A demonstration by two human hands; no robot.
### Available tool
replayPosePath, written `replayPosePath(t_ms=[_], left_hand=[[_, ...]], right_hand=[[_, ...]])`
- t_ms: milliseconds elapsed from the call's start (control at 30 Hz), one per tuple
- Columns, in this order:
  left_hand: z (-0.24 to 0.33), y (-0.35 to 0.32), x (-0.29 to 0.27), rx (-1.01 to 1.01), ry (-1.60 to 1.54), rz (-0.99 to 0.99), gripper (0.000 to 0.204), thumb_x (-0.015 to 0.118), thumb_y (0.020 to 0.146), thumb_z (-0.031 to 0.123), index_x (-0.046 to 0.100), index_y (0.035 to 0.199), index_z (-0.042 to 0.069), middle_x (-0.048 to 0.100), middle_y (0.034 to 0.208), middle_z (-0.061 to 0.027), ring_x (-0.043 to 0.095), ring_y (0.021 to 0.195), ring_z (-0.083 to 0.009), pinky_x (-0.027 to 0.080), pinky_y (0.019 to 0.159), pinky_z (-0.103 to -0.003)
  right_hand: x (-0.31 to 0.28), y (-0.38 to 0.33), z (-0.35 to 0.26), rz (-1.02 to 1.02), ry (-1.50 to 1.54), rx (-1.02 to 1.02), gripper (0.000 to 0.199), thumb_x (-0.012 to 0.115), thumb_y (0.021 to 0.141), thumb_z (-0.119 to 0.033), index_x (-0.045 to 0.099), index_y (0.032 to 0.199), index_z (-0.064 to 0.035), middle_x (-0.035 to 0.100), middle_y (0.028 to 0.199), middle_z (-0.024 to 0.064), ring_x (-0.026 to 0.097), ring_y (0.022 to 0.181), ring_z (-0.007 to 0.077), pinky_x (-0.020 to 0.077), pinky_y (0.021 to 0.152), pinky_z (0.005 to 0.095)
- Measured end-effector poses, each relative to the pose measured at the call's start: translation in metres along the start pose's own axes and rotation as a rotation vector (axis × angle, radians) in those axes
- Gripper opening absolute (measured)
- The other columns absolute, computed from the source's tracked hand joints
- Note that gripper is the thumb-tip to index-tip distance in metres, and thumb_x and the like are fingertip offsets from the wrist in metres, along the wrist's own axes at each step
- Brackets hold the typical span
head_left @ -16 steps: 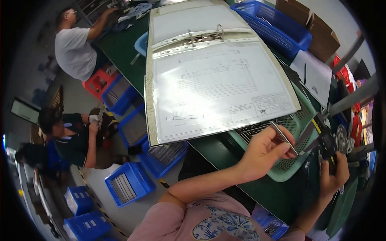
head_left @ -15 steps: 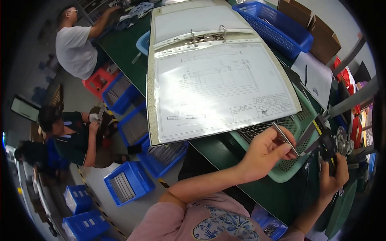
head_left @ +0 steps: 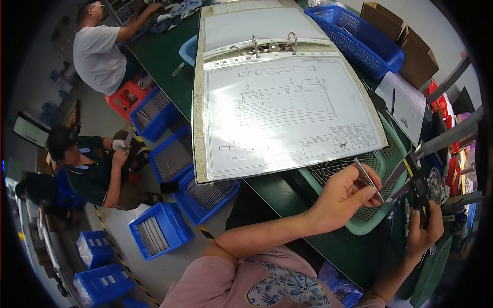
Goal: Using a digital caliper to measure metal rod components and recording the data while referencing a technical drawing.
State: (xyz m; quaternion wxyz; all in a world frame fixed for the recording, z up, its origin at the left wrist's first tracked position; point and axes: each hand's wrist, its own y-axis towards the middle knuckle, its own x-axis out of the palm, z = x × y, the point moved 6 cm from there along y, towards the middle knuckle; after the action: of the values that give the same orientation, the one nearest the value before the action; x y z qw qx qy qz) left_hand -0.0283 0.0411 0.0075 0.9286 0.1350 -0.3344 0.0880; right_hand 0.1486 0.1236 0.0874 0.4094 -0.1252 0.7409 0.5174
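Note:
My left hand [head_left: 345, 197] pinches a thin flat metal strip [head_left: 368, 179] between thumb and fingers, held over a pale green plastic basket [head_left: 382, 164] that holds more dark strips. To its right my right hand [head_left: 424, 232] grips a digital caliper [head_left: 417, 182], whose jaws point up and left toward the strip's end. Whether the jaws touch the strip I cannot tell. An open ring binder [head_left: 280, 97] with a technical drawing in a clear sleeve lies just beyond the basket on the green table [head_left: 169, 66].
A blue basket [head_left: 354, 36] and cardboard boxes [head_left: 405, 41] sit at the table's far right. A loose sheet [head_left: 403, 102] lies beside the binder. Blue crates [head_left: 159, 233] of metal parts stand on the floor left, where one person [head_left: 90, 169] crouches and another [head_left: 102, 49] works at the table.
The strip and my left hand stay over the green basket. My right hand keeps the caliper by the strip's end, with only slight shifts.

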Motion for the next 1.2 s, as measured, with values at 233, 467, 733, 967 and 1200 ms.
replayPosePath(t_ms=[233,467,733,967,1200], left_hand=[[0.002,0.001,-0.003,0.008,-0.038,0.054,0.016,0.047,0.084,0.005,0.045,0.098,-0.002,0.054,0.093,-0.0117,0.058,0.082,-0.0171,0.048,0.072,-0.025],[0.009,0.0,-0.007,0.075,-0.043,0.156,0.016,0.045,0.083,0.0,0.045,0.099,-0.005,0.053,0.096,-0.0145,0.057,0.086,-0.0191,0.048,0.077,-0.028],[0.009,-0.002,-0.007,0.119,-0.021,0.149,0.018,0.047,0.082,-0.001,0.045,0.099,-0.005,0.053,0.098,-0.0164,0.056,0.087,-0.0198,0.048,0.077,-0.03],[0.008,-0.002,-0.009,0.084,0.002,0.157,0.017,0.049,0.081,-0.001,0.048,0.098,-0.004,0.054,0.097,-0.016,0.056,0.085,-0.0172,0.047,0.075,-0.027],[0.009,-0.002,-0.008,0.085,0.002,0.152,0.018,0.049,0.081,-0.002,0.048,0.098,-0.005,0.054,0.097,-0.0165,0.055,0.085,-0.017,0.048,0.073,-0.026]], right_hand=[[-0.001,0.002,-0.006,-0.003,-0.016,-0.002,0.03,0.056,0.07,-0.007,0.05,0.098,0.0053,0.05,0.072,0.0135,0.048,0.058,0.0237,0.0379,0.051,0.0268],[-0.002,-0.005,-0.019,-0.145,0.026,-0.061,0.035,0.062,0.063,-0.021,0.056,0.087,0.0031,0.045,0.057,0.0071,0.041,0.044,0.0196,0.0303,0.04,0.028],[0.004,-0.011,-0.025,-0.164,-0.046,-0.132,0.036,0.064,0.064,-0.028,0.059,0.085,-0.0001,0.043,0.054,0.0047,0.041,0.043,0.0184,0.0308,0.041,0.0285],[0.005,-0.01,-0.026,-0.18,-0.023,-0.15,0.037,0.063,0.057,-0.021,0.059,0.088,0.0001,0.045,0.056,0.0052,0.043,0.044,0.0189,0.0329,0.041,0.0288],[0.007,-0.011,-0.026,-0.198,0.004,-0.165,0.04,0.061,0.055,-0.016,0.058,0.091,0.001,0.048,0.058,0.0059,0.045,0.045,0.0191,0.0348,0.042,0.0287]])
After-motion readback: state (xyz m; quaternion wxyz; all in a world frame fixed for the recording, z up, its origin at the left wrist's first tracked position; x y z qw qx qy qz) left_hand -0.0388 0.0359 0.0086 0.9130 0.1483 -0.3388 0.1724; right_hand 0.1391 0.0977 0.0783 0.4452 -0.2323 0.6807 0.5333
